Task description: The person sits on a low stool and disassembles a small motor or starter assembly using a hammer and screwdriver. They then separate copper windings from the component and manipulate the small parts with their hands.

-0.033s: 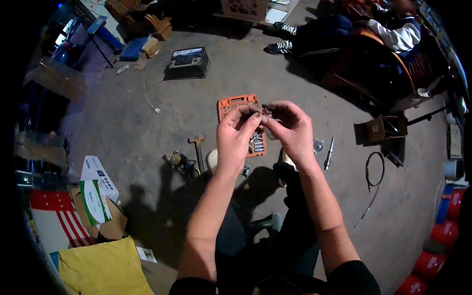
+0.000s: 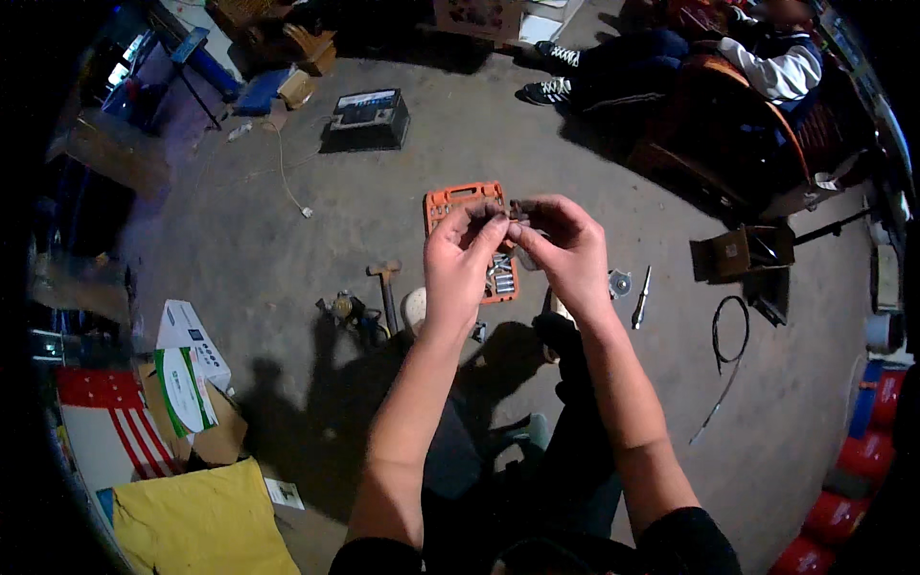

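Observation:
My left hand (image 2: 461,259) and my right hand (image 2: 567,259) meet at the fingertips, closed round a small object (image 2: 510,217), too small and hidden to name. They are held above an open orange socket-set case (image 2: 460,192). Below them on the floor lie a hammer (image 2: 387,292) and a dark metal mechanical part (image 2: 345,314) to the left. A round silver part (image 2: 620,284) and a long slim metal tool (image 2: 643,297) lie to the right.
A black battery (image 2: 369,125) and cord (image 2: 287,182) lie ahead. At upper right, a person (image 2: 767,67) reclines with legs stretched out. A cardboard box (image 2: 738,254) and black cable (image 2: 730,335) lie right, red containers (image 2: 867,450) farther right, cartons (image 2: 192,402) and yellow cloth (image 2: 192,517) lower left.
My hands have shifted very slightly, with their fingertips still together at the small object. Little else differs.

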Motion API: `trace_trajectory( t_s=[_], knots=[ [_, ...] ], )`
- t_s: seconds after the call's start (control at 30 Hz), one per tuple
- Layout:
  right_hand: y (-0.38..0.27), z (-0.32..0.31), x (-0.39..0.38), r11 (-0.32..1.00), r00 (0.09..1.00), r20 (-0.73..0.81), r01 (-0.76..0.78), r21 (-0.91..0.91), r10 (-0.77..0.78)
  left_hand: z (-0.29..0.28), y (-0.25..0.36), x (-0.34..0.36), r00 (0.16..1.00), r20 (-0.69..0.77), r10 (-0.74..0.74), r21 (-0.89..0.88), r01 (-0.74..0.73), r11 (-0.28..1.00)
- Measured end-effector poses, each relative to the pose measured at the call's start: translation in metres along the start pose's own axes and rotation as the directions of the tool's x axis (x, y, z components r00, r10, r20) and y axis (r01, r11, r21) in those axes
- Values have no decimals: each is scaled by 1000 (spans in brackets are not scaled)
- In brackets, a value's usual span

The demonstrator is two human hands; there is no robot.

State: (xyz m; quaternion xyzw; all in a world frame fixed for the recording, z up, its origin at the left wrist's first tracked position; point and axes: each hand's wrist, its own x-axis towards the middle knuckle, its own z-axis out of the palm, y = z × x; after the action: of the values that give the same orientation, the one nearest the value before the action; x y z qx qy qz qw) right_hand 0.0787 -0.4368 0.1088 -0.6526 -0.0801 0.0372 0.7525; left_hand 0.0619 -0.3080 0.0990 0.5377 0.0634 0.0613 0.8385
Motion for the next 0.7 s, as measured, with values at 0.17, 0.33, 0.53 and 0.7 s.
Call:
trace_trajectory(
  t_s=[0.17, 0.33, 0.53, 0.7],
  knots=[
    [44, -5, 4, 999, 999, 38, -25, -45, 26, -30, -34, 11, 990, 22, -138, -157, 140, 978],
    [64, 2, 12, 981, 996, -43, 73, -181, -82, -43, -42, 22, 986, 83, -145, -179, 158, 971],
    [69, 9, 16, 984, 999, -44, -7, -181, -1, -44, -51, 32, 998, -28, -50, -51, 48, 998],
    [70, 4, 18, 961, 960, 37, -276, 13, 276, -44, -56, 28, 988, -30, 154, 309, -138, 941]
  ],
)
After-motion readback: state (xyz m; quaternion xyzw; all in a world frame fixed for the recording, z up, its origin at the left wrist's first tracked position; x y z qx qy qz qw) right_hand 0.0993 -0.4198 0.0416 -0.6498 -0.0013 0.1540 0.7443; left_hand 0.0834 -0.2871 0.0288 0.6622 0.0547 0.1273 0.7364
